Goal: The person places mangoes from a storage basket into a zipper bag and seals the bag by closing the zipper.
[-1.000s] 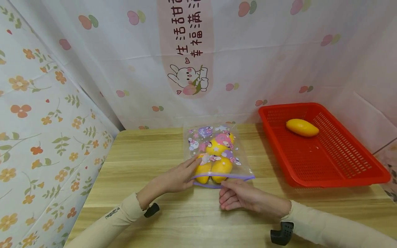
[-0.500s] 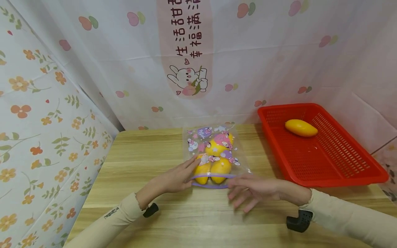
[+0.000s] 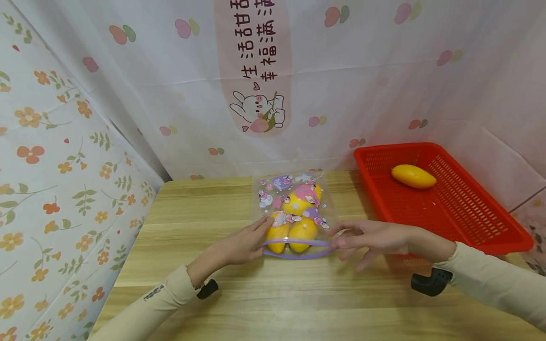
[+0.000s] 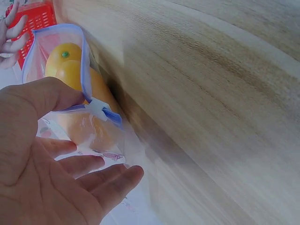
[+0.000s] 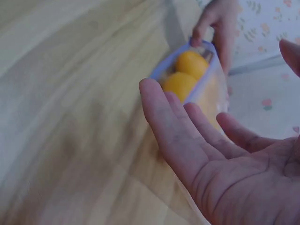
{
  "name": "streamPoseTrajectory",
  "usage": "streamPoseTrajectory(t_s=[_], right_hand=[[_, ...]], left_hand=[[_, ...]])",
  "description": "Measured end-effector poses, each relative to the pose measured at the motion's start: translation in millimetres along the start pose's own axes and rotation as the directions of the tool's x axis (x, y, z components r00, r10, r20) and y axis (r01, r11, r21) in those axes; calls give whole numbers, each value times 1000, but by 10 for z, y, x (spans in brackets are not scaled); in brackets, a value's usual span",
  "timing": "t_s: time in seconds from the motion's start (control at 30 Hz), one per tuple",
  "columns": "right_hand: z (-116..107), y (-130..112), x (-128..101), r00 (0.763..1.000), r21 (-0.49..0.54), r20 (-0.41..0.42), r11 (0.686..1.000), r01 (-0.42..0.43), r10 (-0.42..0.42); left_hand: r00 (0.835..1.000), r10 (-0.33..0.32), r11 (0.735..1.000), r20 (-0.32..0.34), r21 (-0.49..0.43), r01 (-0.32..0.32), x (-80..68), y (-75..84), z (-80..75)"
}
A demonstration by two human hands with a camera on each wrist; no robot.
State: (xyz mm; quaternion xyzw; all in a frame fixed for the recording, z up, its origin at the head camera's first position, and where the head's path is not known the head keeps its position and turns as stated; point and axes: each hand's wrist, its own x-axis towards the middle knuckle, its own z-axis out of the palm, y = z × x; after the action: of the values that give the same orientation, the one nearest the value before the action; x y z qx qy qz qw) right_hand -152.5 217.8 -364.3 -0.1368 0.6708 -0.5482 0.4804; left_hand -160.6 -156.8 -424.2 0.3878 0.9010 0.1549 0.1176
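Observation:
A clear zip bag (image 3: 264, 189) printed with pink and purple cartoon figures lies on the wooden table, its purple-edged mouth gaping towards me. Several yellow mangoes (image 3: 304, 229) are inside; a green stem spot shows on one mango (image 4: 65, 55) in the left wrist view. My left hand (image 3: 241, 244) holds the bag's left corner, the thumb at the zip edge beside a white slider (image 4: 97, 108) and the fingers along the bag's side. To the right of the mouth, my right hand (image 3: 375, 239) is spread with nothing in it, fingertips near the bag's right edge.
A red perforated basket (image 3: 465, 227) stands at the right, behind my right forearm, with one mango (image 3: 414, 176) in it. Printed cloth (image 3: 341, 71) hangs along the table's back edge, and a floral cloth (image 3: 64, 213) hangs at the left.
My right hand has left the front of the bag's mouth and moved right and slightly away from me, its fingers spreading. The left hand and the bag have stayed in place.

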Motion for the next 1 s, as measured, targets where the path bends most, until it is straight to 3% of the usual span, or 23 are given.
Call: streamPoseTrajectory(t_s=[0.17, 0.3, 0.5, 0.57, 0.77, 0.9, 1.0], right_hand=[[-147, -69, -98, 998, -64, -35, 997, 49, -51], [-280, -160, -185, 988, -205, -109, 975, 87, -111], [-497, -353, -323, 934, -481, -252, 871, 106, -253], [-572, -410, -376, 901, -585, -297, 806, 89, -316], [-822, -501, -482, 801, -849, -372, 520, -91, -469], [-1013, -464, -513, 769, -889, -403, 410, -202, -496], [-1174, -389, -547, 769, -900, -412, 350, -259, -489]], left_hand=[[1000, -7, 1000, 15, -9, 7, -3, -2, 8], [1000, 1, 1000, 16, -7, -1, -8, 2, -1], [1000, 10, 1000, 22, -3, -10, -5, 4, -12], [1000, 10, 1000, 25, -4, -10, -5, 4, -16], [1000, 6, 1000, 29, -9, -5, -7, 3, -25], [999, -5, 1000, 34, -14, 5, -13, -2, -22], [999, -13, 1000, 42, -16, 14, -18, -4, -22]])
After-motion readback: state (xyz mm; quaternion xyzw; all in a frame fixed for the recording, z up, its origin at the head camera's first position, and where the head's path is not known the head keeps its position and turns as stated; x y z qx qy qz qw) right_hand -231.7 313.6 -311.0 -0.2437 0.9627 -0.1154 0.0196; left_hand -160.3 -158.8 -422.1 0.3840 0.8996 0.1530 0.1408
